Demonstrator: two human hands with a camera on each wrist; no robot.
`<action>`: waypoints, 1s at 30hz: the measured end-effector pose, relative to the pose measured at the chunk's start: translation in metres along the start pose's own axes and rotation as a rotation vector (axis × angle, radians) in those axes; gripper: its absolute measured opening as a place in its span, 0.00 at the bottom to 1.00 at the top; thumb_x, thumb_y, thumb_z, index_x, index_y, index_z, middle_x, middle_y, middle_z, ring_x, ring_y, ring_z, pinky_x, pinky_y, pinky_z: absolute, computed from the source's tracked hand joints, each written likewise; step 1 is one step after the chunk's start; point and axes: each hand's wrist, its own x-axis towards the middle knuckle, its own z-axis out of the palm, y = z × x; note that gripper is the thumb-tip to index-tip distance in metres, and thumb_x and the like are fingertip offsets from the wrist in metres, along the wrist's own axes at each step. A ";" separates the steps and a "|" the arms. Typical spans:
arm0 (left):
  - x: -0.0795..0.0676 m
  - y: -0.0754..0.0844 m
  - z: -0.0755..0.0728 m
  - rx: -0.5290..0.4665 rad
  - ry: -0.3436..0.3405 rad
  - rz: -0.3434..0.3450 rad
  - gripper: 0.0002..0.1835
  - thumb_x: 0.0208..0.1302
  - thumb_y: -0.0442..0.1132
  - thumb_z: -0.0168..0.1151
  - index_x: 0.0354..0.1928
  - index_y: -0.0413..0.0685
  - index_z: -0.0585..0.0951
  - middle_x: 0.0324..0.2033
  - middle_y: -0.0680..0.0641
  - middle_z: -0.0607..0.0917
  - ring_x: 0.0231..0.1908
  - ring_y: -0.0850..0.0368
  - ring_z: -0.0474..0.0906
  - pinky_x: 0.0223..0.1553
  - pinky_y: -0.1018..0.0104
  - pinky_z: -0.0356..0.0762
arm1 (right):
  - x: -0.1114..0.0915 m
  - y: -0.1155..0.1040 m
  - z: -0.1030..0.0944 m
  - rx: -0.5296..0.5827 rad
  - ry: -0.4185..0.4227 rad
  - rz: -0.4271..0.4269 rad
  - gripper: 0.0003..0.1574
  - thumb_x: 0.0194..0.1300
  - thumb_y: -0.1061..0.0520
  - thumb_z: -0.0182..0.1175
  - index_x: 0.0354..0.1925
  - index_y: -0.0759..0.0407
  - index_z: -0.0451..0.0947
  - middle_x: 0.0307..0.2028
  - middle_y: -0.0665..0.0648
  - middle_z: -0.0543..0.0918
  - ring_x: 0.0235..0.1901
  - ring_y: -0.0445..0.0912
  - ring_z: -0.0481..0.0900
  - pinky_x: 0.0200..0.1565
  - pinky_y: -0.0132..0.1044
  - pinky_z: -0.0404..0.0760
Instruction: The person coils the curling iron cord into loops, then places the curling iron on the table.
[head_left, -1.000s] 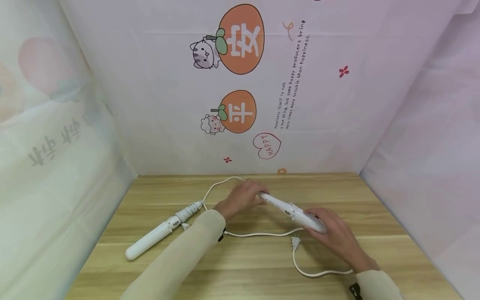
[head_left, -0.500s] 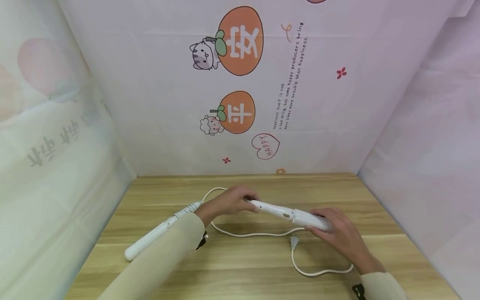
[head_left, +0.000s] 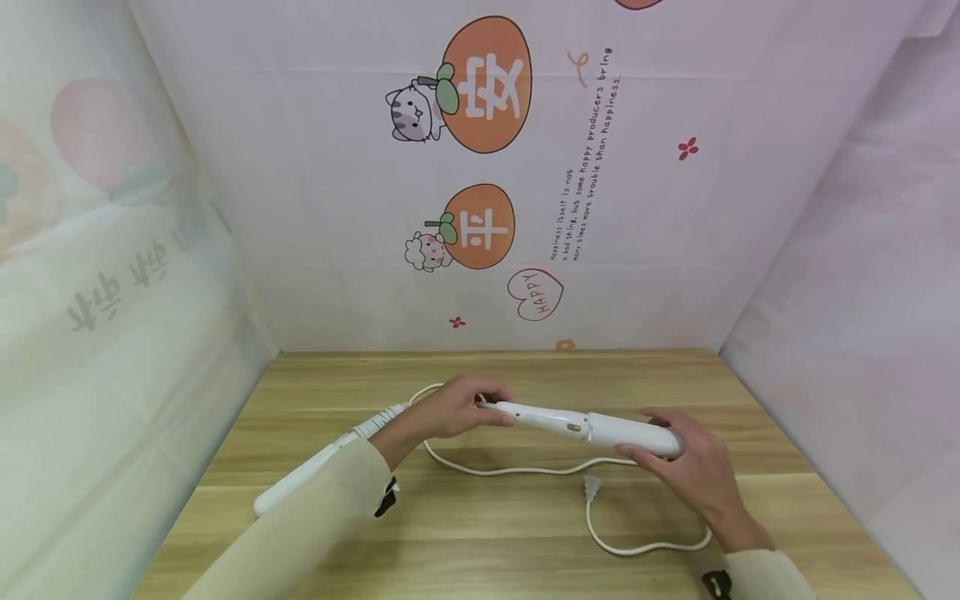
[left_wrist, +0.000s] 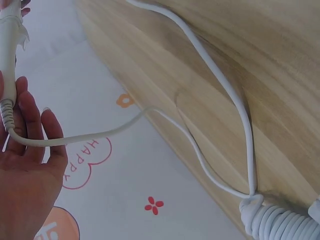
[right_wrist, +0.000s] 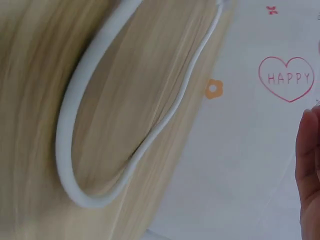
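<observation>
A white curling iron (head_left: 547, 419) is held in the air between both hands, lying almost level. My left hand (head_left: 461, 407) grips its narrow handle end, where the cord comes out of a ribbed sleeve (left_wrist: 7, 114). In the left wrist view that cord (left_wrist: 95, 136) runs over the fingers of the left hand (left_wrist: 30, 170). My right hand (head_left: 693, 458) holds the wide rounded end between thumb and fingers. Only its edge (right_wrist: 309, 165) shows in the right wrist view.
Another white curling iron (head_left: 296, 483) lies at the left, its wound cord (left_wrist: 280, 222) around the handle; my left sleeve partly covers it. A loose white cord (head_left: 517, 472) crosses the wooden table (head_left: 480, 542) to a plug (head_left: 592, 487). Printed cloth walls (head_left: 337, 250) surround the table.
My left hand has moved left and slightly down, bringing the curling iron from a slant to nearly level. The right hand has shifted right, to the rounded end.
</observation>
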 end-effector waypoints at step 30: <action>-0.052 0.006 -0.013 -0.161 0.016 -0.061 0.14 0.75 0.43 0.73 0.57 0.48 0.92 0.30 0.55 0.87 0.28 0.61 0.76 0.29 0.71 0.74 | -0.005 -0.035 -0.011 0.536 -0.209 -0.108 0.37 0.48 0.74 0.83 0.58 0.61 0.89 0.60 0.43 0.90 0.55 0.31 0.87 0.48 0.26 0.85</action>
